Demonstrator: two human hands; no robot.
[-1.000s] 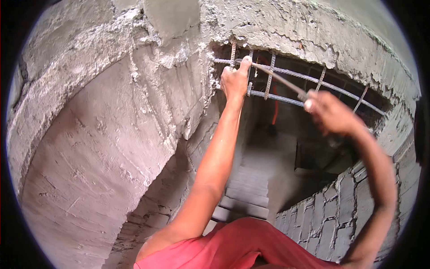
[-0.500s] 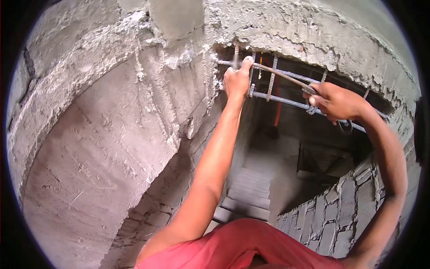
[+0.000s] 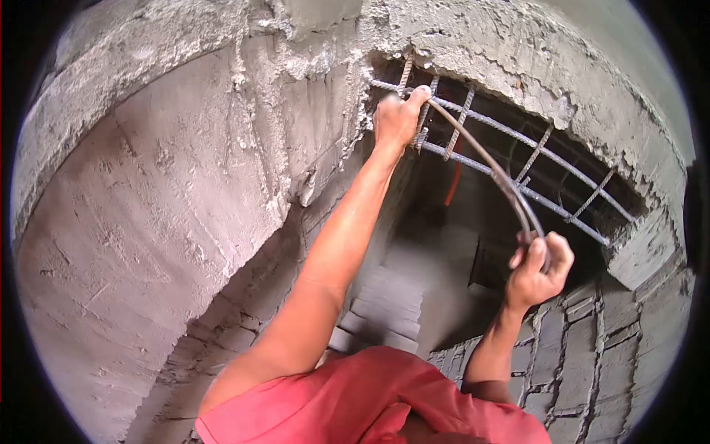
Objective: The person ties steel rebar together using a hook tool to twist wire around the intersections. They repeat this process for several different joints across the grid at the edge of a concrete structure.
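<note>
My left hand (image 3: pixel 398 120) is closed at the upper left corner of a rebar grid (image 3: pixel 547 148), thumb up, pressing one end of a long, thin, bowed metal strip (image 3: pixel 484 157). Whether it also grips the rebar is hidden. From there the strip runs down to the right, in front of the grid. It looks doubled, brown and grey, near its lower end. My right hand (image 3: pixel 540 272) is closed around that end, below the grid. Slight blur hides the strip's exact kind.
Rough, chipped concrete (image 3: pixel 510 63) frames the opening behind the grid. A plastered wall (image 3: pixel 148 200) curves at the left. Below lie stairs (image 3: pixel 381 314) and a brick wall (image 3: pixel 584 348). An orange strip (image 3: pixel 452 185) hangs beneath the bars.
My right hand has moved down, away from the bars, with its end of the strip, which now shows bowed. My left hand stays at the grid's corner. The view has shifted slightly.
</note>
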